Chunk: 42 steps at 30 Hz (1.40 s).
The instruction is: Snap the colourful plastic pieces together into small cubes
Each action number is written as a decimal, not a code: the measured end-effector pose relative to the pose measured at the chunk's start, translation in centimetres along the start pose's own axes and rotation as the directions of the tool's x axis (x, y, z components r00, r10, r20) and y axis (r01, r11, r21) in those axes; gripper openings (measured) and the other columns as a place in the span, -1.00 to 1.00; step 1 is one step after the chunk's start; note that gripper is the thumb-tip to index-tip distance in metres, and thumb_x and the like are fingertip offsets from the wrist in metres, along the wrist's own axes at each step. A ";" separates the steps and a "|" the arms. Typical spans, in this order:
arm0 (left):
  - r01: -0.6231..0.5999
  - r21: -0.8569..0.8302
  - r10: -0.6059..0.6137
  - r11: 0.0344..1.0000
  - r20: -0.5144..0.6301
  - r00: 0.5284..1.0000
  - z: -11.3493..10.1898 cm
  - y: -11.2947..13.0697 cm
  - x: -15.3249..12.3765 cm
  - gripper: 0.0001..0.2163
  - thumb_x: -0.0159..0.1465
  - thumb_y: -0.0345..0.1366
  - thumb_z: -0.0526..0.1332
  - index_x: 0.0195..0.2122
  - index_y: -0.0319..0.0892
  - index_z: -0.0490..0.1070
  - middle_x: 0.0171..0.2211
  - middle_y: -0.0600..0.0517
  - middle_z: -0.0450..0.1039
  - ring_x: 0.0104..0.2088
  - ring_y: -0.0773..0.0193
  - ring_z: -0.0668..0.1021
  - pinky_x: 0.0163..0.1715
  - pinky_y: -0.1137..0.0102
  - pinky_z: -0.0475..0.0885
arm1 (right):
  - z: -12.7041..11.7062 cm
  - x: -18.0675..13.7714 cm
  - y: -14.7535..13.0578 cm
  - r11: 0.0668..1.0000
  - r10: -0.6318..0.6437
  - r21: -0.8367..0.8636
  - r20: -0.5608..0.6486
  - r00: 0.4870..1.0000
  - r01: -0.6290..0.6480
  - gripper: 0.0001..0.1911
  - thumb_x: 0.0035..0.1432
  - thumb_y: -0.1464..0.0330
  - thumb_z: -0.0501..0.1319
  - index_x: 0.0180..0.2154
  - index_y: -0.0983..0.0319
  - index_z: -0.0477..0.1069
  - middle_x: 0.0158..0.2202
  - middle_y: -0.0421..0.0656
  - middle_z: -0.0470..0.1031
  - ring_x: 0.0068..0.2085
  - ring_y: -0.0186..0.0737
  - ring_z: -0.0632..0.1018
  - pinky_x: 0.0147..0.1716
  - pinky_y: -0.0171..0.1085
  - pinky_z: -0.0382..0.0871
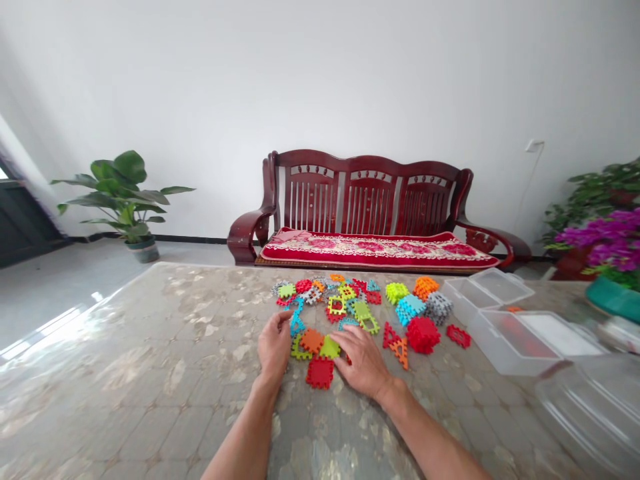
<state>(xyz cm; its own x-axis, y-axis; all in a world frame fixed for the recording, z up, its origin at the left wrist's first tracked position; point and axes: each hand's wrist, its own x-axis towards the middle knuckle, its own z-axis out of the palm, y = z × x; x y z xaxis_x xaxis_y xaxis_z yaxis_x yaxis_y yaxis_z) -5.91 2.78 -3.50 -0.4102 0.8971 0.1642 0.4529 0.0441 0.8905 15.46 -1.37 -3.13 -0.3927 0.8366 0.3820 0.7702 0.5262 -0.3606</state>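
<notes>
My left hand (pixel 275 343) is at the left of the loose pieces, its fingers curled together against a blue interlocking frame piece (pixel 297 321). My right hand (pixel 364 362) lies low over the table with fingers stretched apart, the fingertips at the edge of a lime-green tile (pixel 329 347). Between the hands are an orange square tile (pixel 312 341) and a green open frame piece (pixel 299 349). Closer to me, a red square tile (pixel 319 373) lies flat. Part of a red piece shows under my right palm, mostly hidden.
Mixed plastic pieces (pixel 337 306) are heaped beyond my hands. To the right stand stacks of lime (pixel 397 292), orange (pixel 426 288), blue (pixel 411 309), grey (pixel 439 307) and red tiles (pixel 423 335). A clear plastic box (pixel 515 360) and flowers (pixel 607 240) are farther right.
</notes>
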 end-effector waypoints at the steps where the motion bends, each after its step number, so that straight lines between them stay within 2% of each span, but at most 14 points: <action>1: -0.002 0.008 0.002 1.000 0.000 1.000 0.0 0.1 0.0 -0.71 0.17 -0.30 0.07 -0.17 -0.14 0.52 -0.28 0.01 0.59 -0.27 0.22 0.57 -0.23 0.40 0.40 | 0.0 0.1 0.0 1.000 -0.006 -0.003 0.010 1.000 0.006 -0.50 0.05 0.39 0.24 0.08 0.10 0.37 0.03 -0.17 0.48 0.13 -0.09 0.33 0.14 -0.07 0.15; 11: 0.014 0.049 -0.015 0.999 0.009 1.000 0.0 0.1 0.1 -0.72 0.19 -0.29 0.07 -0.17 -0.13 0.52 -0.27 0.01 0.60 -0.25 0.21 0.58 -0.22 0.39 0.40 | -0.3 0.9 -0.4 0.999 0.052 0.009 -0.021 0.998 -0.052 -0.52 0.00 0.42 0.27 0.02 0.14 0.40 -0.15 -0.12 0.53 -0.06 -0.11 0.42 -0.02 -0.15 0.30; 19: -0.003 0.019 0.003 1.000 0.001 1.000 -0.1 0.2 -0.1 -0.71 0.19 -0.30 0.05 -0.17 -0.14 0.52 -0.25 0.01 0.59 -0.23 0.22 0.57 -0.21 0.40 0.40 | -0.5 0.3 -0.3 0.995 0.093 -0.011 -0.070 0.993 -0.094 -0.44 -0.01 0.46 0.24 0.09 0.19 0.34 -0.12 -0.09 0.51 -0.04 -0.06 0.41 0.01 -0.10 0.28; 25: -0.001 0.036 0.001 0.999 -0.007 1.000 0.1 -0.2 0.2 -0.72 0.18 -0.30 0.06 -0.18 -0.13 0.52 -0.26 0.01 0.60 -0.24 0.22 0.58 -0.23 0.40 0.41 | -0.6 0.5 -0.9 0.996 0.091 0.035 -0.142 0.986 -0.087 -0.51 0.01 0.45 0.23 0.03 0.14 0.41 -0.05 -0.11 0.51 0.02 -0.08 0.39 0.06 -0.10 0.25; 28: 0.015 0.006 -0.015 1.000 0.000 1.000 0.2 -0.4 0.4 -0.71 0.17 -0.28 0.07 -0.16 -0.13 0.51 -0.27 0.01 0.60 -0.26 0.21 0.58 -0.25 0.40 0.41 | -0.2 1.3 -1.6 0.995 0.088 0.061 -0.121 0.989 -0.082 -0.53 0.01 0.38 0.27 0.02 0.14 0.42 -0.05 -0.12 0.52 0.01 -0.10 0.40 0.05 -0.13 0.26; 34: 0.005 0.006 -0.005 1.000 -0.011 1.000 0.1 0.0 0.3 -0.72 0.16 -0.27 0.07 -0.19 -0.14 0.52 -0.29 0.01 0.59 -0.27 0.21 0.58 -0.24 0.39 0.42 | 1.3 2.7 -3.4 0.996 0.080 0.040 -0.069 0.994 -0.077 -0.37 -0.04 0.23 0.34 0.10 0.18 0.33 -0.01 -0.06 0.47 0.04 -0.04 0.40 0.04 -0.08 0.27; 42: 0.028 -0.025 -0.027 0.999 0.007 1.000 0.2 -0.4 0.5 -0.72 0.15 -0.23 0.09 -0.17 -0.12 0.50 -0.28 0.01 0.59 -0.29 0.21 0.58 -0.29 0.40 0.42 | 2.4 2.8 -4.0 0.984 0.158 0.104 -0.104 0.982 -0.147 -0.42 -0.05 0.33 0.30 0.07 0.19 0.34 -0.12 -0.09 0.51 -0.05 -0.07 0.44 -0.03 -0.13 0.32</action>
<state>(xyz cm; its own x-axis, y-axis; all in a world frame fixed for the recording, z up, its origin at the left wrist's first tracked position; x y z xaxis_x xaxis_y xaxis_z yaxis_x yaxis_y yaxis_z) -6.14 3.27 -3.90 -0.4168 0.8987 0.1367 0.4211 0.0576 0.9052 10.12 -0.74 -2.65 -0.2122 0.8886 0.4066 0.7628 0.4106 -0.4994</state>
